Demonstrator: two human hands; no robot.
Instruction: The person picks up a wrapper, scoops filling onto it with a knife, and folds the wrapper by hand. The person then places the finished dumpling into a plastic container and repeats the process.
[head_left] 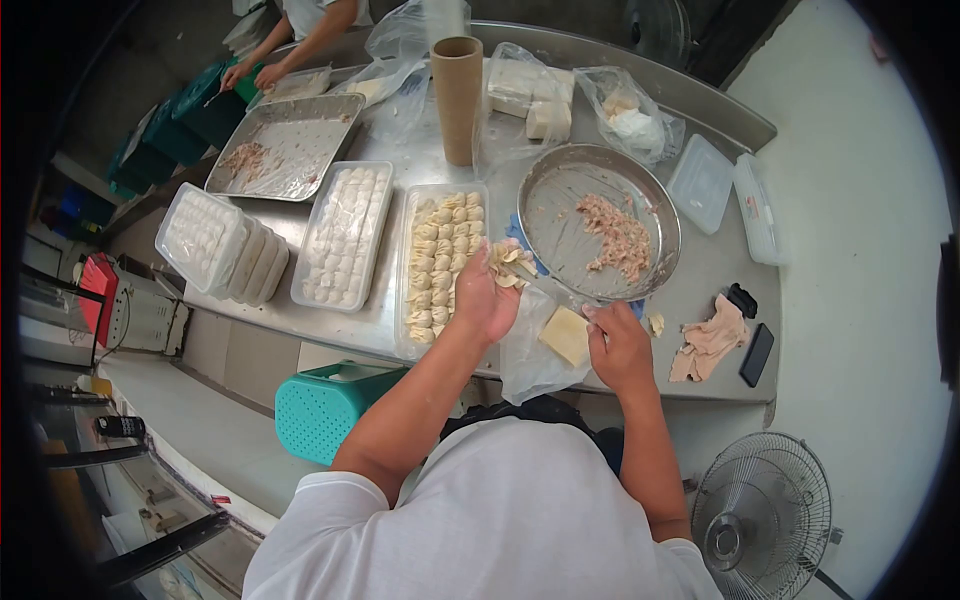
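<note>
My left hand [485,300] is curled around a small cluster of folded dumplings [513,262], held over the right edge of a plastic tray [402,310] filled with rows of similar dumplings [443,255]. My right hand [620,345] is closed, thumb against fingers, below the rim of a round metal pan [672,255]. Something thin seems to come from its fingertips, too small to make out. A stack of square yellow wrappers [566,336] lies on a plastic bag [530,365] between my hands. Pinkish minced filling [612,238] is in the round pan.
To the left are a tray of white dumplings [345,235], stacked tubs [215,245] and a rectangular metal pan [335,145]. A cardboard tube [457,100] stands behind. A cloth [712,340] and phone [757,355] lie right. Another person's hands [255,75] are at far left.
</note>
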